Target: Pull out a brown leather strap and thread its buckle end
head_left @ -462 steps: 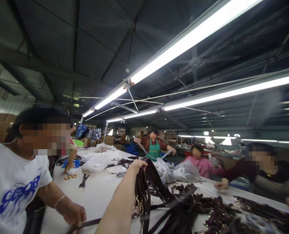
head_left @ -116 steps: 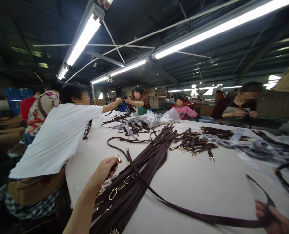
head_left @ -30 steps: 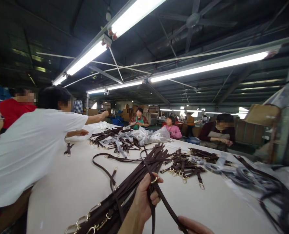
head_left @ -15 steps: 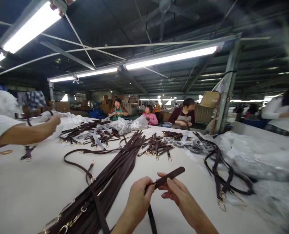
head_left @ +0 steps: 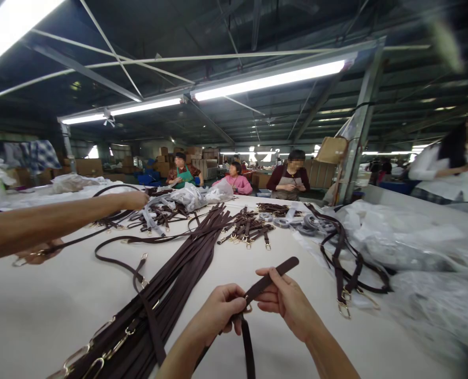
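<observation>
Near the worktop's (head_left: 40, 310) front edge, at its middle, I have both hands closed on one dark brown strap (head_left: 271, 275); my left hand (head_left: 218, 313) pinches it where it bends, my right hand (head_left: 287, 300) grips the free end, which juts up and away, flat and rounded; the rest drops out of view. As I judge it, this strap is only just in hand; a long bundle of straps (head_left: 170, 284) with brass rings waits just left, short clip pieces (head_left: 247, 231) farther back.
</observation>
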Available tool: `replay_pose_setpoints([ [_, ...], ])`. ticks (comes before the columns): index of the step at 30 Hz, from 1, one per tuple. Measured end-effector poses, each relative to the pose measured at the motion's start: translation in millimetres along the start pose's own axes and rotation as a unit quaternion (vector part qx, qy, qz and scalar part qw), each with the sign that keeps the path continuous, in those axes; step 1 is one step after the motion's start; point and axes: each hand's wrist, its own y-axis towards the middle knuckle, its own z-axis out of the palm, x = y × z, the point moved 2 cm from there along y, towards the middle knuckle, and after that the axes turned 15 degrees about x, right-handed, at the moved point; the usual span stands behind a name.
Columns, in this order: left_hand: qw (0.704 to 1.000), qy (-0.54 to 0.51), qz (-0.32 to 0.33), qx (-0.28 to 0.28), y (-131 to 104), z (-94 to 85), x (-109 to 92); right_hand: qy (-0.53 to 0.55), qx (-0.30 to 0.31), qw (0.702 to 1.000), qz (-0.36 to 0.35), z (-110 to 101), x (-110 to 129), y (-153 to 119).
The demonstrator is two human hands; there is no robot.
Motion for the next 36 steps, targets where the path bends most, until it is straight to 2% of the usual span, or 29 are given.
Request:
replay_pose_setpoints([
  [13,0.999,0.018,-0.027,0.009,-1,-0.9,1,-0.042,0.016,0.999,0.003,4,-1,-2],
  [21,0.995,0.001,-0.027,-0.096,5,-0.4,3,-0.159,-0.02,0.986,-0.041,21,-1,-7],
  [25,0.99,-0.023,0.014,-0.136,10,-1.6,8,-0.249,-0.033,0.964,-0.083,40,-16,-8],
  [28,0.986,-0.032,0.048,-0.156,9,-4.4,8,-0.361,-0.019,0.922,-0.141,60,-32,-10],
  [30,0.987,-0.047,0.051,-0.147,5,-7.0,4,-0.416,-0.01,0.891,-0.181,70,-35,-15],
  [33,0.99,-0.083,0.063,-0.091,-5,-10.5,-5,-0.444,0.065,0.874,-0.189,72,-22,-23],
  [35,0.99,-0.102,0.086,-0.041,-11,-10.6,-13,-0.404,0.162,0.888,-0.146,64,-4,-27],
  [36,0.988,-0.113,0.102,-0.017,-14,-9.2,-17,-0.354,0.186,0.908,-0.125,58,4,-28],
])
